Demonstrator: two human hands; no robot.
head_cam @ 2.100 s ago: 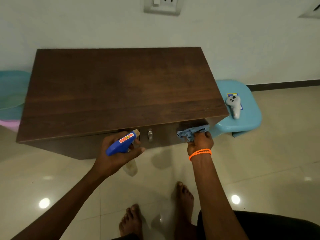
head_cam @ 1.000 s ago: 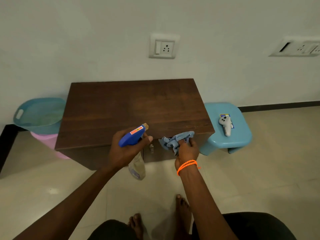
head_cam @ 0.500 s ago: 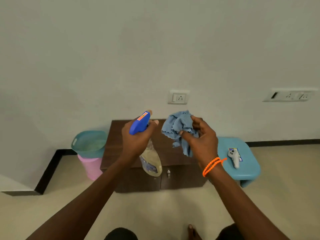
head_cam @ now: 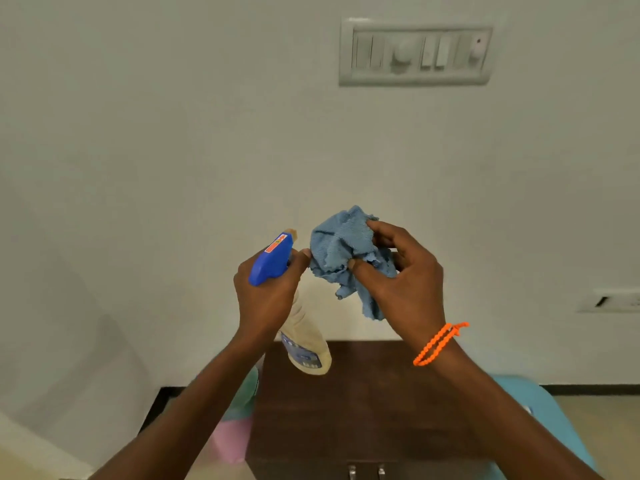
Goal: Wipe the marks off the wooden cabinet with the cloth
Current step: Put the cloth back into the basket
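Left hand (head_cam: 266, 299) gripping, right hand (head_cam: 401, 282) pinching (both raised).

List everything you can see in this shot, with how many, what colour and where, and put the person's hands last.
cloth: one, blue, bunched in the right hand, raised in front of the wall
spray bottle: one, blue head, pale body, held in the left hand
wooden cabinet: one, dark brown, against the wall below the hands
switch panel: one, white, high on the wall
wall socket: one, white, right edge
stool: one, light blue, right of the cabinet
tubs: two, teal over pink, left of the cabinet
bracelet: one, orange, right wrist
hands: left, right
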